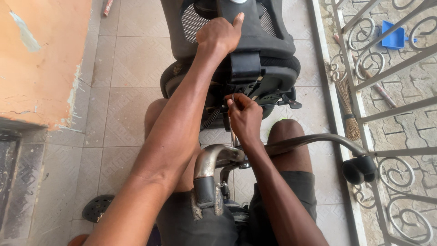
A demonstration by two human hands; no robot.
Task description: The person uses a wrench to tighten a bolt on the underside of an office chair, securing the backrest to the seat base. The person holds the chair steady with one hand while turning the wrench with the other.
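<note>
Office chair (255, 59) tipped over across lap, underside mechanism exposed for access. Left hand (221, 34) clamped on chair back, steadying. Right hand (243, 114) pinching thin metal tool (233, 132) just below seat mechanism. Chromed base leg (318, 141) nearer body.

Chair (255, 50) lies between wall (41, 59) at left and railing (387, 91) at right.

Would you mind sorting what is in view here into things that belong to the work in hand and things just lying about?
In hand:
- office chair, tipped over, steadied by the left hand
- thin metal tool, gripped by the right hand at the seat mechanism
- chrome chair base with castor

Lying about:
- blue dustpan
- straw broom
- dark sandal
</note>
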